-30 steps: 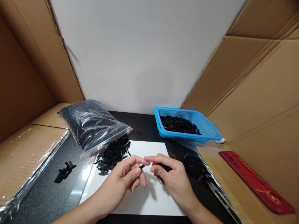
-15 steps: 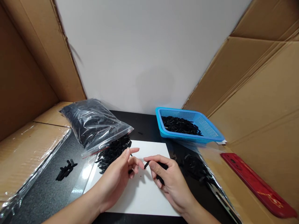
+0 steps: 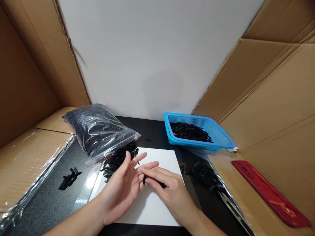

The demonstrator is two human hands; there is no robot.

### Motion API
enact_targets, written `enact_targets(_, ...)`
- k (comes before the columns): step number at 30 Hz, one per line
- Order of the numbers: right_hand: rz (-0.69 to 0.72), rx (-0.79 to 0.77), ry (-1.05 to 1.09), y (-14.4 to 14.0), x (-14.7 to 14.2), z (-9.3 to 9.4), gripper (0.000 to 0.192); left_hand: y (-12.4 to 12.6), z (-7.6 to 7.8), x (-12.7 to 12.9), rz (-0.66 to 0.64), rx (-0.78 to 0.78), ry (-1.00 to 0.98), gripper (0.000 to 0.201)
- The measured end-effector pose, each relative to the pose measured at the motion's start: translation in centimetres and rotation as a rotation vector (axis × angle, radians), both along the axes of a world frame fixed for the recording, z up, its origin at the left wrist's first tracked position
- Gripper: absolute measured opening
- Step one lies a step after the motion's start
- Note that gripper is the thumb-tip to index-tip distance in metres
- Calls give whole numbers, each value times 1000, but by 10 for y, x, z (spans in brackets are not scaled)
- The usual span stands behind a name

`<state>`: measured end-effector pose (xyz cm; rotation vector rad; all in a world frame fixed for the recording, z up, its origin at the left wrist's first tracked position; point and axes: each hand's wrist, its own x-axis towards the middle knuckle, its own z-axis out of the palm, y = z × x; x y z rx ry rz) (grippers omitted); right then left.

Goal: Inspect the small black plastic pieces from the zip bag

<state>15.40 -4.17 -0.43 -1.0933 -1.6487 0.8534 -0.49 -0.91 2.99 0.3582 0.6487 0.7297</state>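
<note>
My left hand [image 3: 128, 186] is turned palm up over the white sheet [image 3: 157, 209], its fingers spread. Against its fingers, my right hand [image 3: 169, 190] pinches a small black elongated piece [image 3: 144, 179] between thumb and fingertips. More black [image 3: 161, 184] shows inside the curl of the right hand, partly hidden. Just beyond the left hand lies a heap of small black elongated pieces [image 3: 118, 162] on the sheet's far left corner. What exactly the pieces are, I cannot tell.
A clear zip bag full of black pieces [image 3: 98, 127] lies behind the heap. At the back right stands a blue basket [image 3: 221, 136] holding more. A small cluster of black pieces [image 3: 69, 180] sits at left; a red object [image 3: 270, 193] lies far right. Cardboard walls [image 3: 275, 98] flank the table.
My left hand has opened its curled fingers and turned its palm up. The right hand has moved left, bringing its fingertips against the left fingers.
</note>
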Motion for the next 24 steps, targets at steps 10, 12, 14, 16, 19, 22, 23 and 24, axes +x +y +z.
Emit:
enact_targets(10, -201, 84, 66, -5, 6, 11, 7, 10, -11, -11, -143, 528, 353, 33)
enact_targets(12, -227, 138, 48, -7, 9, 12, 5, 12, -9, -13, -218, 643, 423, 32)
enact_targets(14, -249, 190, 16, -8, 11, 12, 6, 11, -5, -14, -277, 717, 437, 35)
enact_targets(16, -257, 251, -21, -9, 12, 12, 7, 9, -2, -12, -307, 746, 425, 34)
enact_targets(19, -210, 351, -84, -9, 12, 12, 7, 4, -1, -8, -305, 725, 421, 30)
enact_targets(22, -151, 428, -161, -11, 10, 13, 11, 1, -4, -5, -294, 675, 433, 31)
enact_targets(23, -145, 432, -163, -12, 9, 14, 11, 1, -4, -5, -294, 667, 435, 31)
enact_targets(24, -150, 415, -143, -13, 9, 14, 11, 0, -4, -5, -293, 666, 434, 31)
